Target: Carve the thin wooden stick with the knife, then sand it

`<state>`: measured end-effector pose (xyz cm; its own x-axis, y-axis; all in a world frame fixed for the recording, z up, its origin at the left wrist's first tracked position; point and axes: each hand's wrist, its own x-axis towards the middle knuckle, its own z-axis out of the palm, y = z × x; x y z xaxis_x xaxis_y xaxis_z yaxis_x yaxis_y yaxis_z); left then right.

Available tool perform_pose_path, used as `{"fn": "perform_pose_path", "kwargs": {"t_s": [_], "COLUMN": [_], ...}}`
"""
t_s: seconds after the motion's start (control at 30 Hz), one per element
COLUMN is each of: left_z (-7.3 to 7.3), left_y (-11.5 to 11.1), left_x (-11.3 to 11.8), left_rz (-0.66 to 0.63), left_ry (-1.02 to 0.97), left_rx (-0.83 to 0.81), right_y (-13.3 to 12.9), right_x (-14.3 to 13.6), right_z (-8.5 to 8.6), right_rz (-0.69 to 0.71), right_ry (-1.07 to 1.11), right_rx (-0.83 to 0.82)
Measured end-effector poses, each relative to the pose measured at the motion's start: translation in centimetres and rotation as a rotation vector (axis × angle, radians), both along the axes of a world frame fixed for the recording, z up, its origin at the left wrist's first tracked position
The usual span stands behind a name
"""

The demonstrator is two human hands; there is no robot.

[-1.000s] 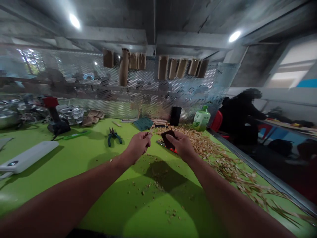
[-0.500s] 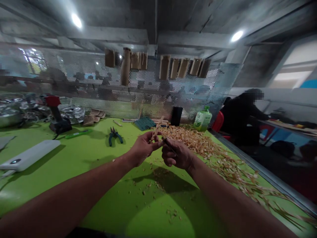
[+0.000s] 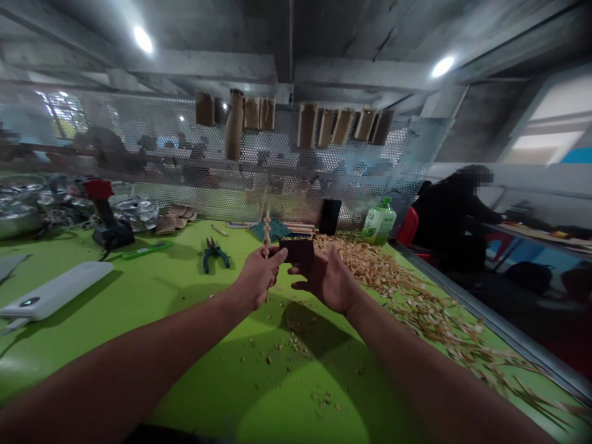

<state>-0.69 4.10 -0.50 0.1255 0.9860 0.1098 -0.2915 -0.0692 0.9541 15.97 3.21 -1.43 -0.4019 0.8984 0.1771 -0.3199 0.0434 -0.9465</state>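
Observation:
My left hand [image 3: 258, 274] is closed round a thin, pale carved wooden stick [image 3: 267, 228], knobbly along its length and held upright. The thumb of that hand also pinches the left end of a dark, flat rectangular piece [image 3: 298, 250], possibly sandpaper. Just to the right, my right hand [image 3: 333, 280] is open, thumb raised and fingers apart. Its fingers reach behind and under the dark piece; whether they touch it is unclear. Small wood crumbs [image 3: 293, 342] lie on the green tabletop [image 3: 194, 382] below both hands.
A heap of wood shavings [image 3: 379, 265] spreads along the right side. Pliers [image 3: 213, 254], a green knife-like tool [image 3: 147, 249], a white power bank [image 3: 60, 288] and a cordless drill [image 3: 105, 209] stand left. Behind are a green-labelled bottle [image 3: 378, 222] and a black upright object [image 3: 330, 216]. A person sits right.
The stick has gone from leaning to upright in my left hand. The dark piece, earlier thin and edge-on in my closed right hand, now shows its flat face; my right fingers have spread.

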Motion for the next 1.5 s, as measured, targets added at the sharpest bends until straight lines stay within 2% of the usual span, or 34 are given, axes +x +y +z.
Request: {"fn": "perform_pose_path", "kwargs": {"t_s": [0.07,0.2,0.37,0.43,0.57,0.67,0.8,0.93,1.23,1.37,1.5], "left_z": [-0.3,-0.9,-0.8,-0.6,-0.4,-0.5,-0.7,-0.8,-1.0,-1.0,-1.1], "left_y": [0.0,-0.1,-0.4,-0.6,-1.0,-1.2,-1.1,-1.2,-1.5,-1.3,-0.7], "left_x": [0.1,0.4,0.2,0.1,0.4,0.6,0.7,0.9,1.2,1.1,0.8], "left_rz": [-0.008,-0.063,-0.174,-0.202,-0.289,-0.348,-0.294,-0.322,-0.290,-0.272,-0.261], "left_ry": [0.019,0.121,0.174,0.190,0.195,0.197,0.301,0.254,0.261,0.215,0.204], "left_rx": [-0.026,-0.020,-0.028,-0.068,-0.090,-0.065,-0.011,0.004,0.082,0.022,0.006], "right_y": [-0.3,-0.1,0.9,0.8,0.2,0.1,0.4,0.6,0.6,0.9,1.1], "right_x": [-0.9,-2.0,-0.2,0.5,0.8,0.8,1.0,1.2,1.3,1.4,1.5], "right_z": [-0.4,-0.9,-0.1,0.4,0.8,0.4,0.0,0.0,0.5,0.6,0.9], "right_rz": [-0.044,-0.382,-0.550,-0.612,-0.749,-0.765,-0.782,-0.795,-0.712,-0.743,-0.787], "right_ry": [0.015,-0.002,-0.008,-0.073,-0.407,-0.569,-0.611,-0.741,-1.022,-1.151,-1.157], "right_rx": [0.043,0.026,0.097,0.184,0.503,0.657,0.690,0.768,1.059,1.087,1.044]}}
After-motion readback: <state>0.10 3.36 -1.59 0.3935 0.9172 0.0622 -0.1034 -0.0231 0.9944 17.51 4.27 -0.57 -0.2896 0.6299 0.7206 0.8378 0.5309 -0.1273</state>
